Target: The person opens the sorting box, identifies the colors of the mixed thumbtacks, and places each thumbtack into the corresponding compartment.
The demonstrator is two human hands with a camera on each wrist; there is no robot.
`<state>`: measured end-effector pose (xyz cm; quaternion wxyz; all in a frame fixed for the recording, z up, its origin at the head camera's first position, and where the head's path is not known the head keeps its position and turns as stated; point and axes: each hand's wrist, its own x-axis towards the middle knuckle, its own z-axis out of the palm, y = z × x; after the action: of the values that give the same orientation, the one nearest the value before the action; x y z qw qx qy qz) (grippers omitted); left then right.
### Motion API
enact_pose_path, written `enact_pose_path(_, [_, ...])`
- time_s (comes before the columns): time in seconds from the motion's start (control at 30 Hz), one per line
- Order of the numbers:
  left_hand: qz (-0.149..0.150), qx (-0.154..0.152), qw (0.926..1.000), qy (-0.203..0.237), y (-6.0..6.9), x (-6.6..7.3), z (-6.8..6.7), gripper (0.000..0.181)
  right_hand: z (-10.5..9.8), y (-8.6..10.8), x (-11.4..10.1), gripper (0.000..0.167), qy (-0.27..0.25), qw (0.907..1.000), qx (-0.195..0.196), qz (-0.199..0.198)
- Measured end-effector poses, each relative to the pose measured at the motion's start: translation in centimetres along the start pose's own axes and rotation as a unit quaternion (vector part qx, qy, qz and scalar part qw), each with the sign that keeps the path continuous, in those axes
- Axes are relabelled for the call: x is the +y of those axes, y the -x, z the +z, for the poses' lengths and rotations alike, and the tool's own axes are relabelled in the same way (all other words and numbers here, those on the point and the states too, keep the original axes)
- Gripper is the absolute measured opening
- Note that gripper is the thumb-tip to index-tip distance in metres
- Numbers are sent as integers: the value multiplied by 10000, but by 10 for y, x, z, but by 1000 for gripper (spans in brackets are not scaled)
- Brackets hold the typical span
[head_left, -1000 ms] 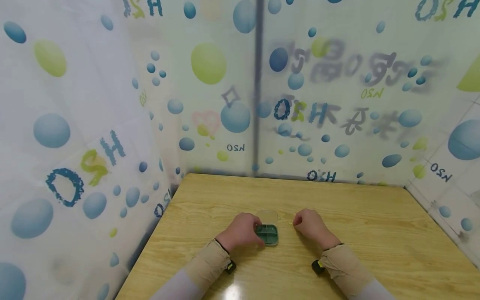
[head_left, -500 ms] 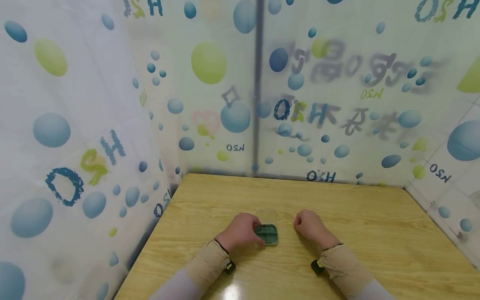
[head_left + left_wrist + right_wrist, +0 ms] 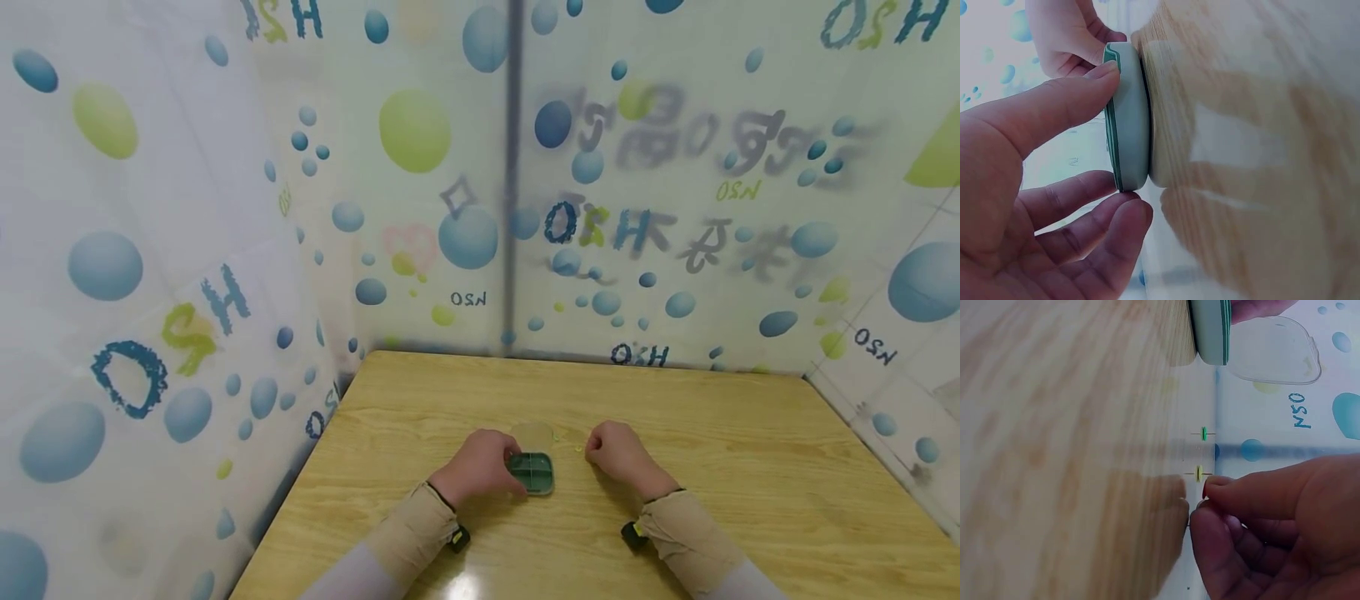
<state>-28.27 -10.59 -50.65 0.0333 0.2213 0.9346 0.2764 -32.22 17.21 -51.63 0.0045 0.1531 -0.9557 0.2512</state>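
A small green box with several compartments (image 3: 531,473), like a pill case, stands on the table. My left hand (image 3: 483,467) grips its left side, the thumb (image 3: 1100,78) on the rim and curled fingers at the opposite edge. Its clear lid (image 3: 1275,353) extends from the far side. To the right, my right hand (image 3: 621,454) rests low at the table, thumb and forefinger tips pinched on a tiny reddish piece (image 3: 1204,489), mostly hidden. Just beyond those fingertips lie a tiny yellow piece (image 3: 1199,474) and a tiny green piece (image 3: 1204,434), each with thin lines sticking out.
The wooden table (image 3: 420,392) reaches back to a patterned curtain (image 3: 420,250). Another curtain (image 3: 180,300) hangs along the left side. Both wrists carry small dark devices, including a right-wrist device (image 3: 634,536), over tan wraps.
The head view has shifted slightly. The left hand and the box hold their place, while the right hand's fingertips have drawn back a little from the tiny yellow piece.
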Motion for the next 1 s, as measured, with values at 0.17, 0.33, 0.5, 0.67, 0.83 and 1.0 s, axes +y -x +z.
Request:
enact_pose_path(0.17, [-6,-1,10000,-65,1,2,0,54,-2,0,0,21,-259,9996,-26,148])
enact_pose_path(0.33, [-24,-10,10000,-39,2,2,-1,54,-8,-1,-2,14,-699,9971,102,272])
enact_pose_path(0.5, [-47,-18,10000,-2,2,1,0,54,-17,-1,-6,9,-1318,9901,457,162])
enact_pose_path(0.67, [30,67,10000,-53,1,0,1,54,-23,-1,-6,13,-2141,9746,648,144])
enact_pose_path(0.83, [72,95,9999,-118,0,1,1,54,-25,-2,-6,17,-3114,9480,644,123])
enact_pose_path(1.0, [32,59,10000,-61,1,0,2,54,-26,-3,-3,15,-4441,8949,407,198])
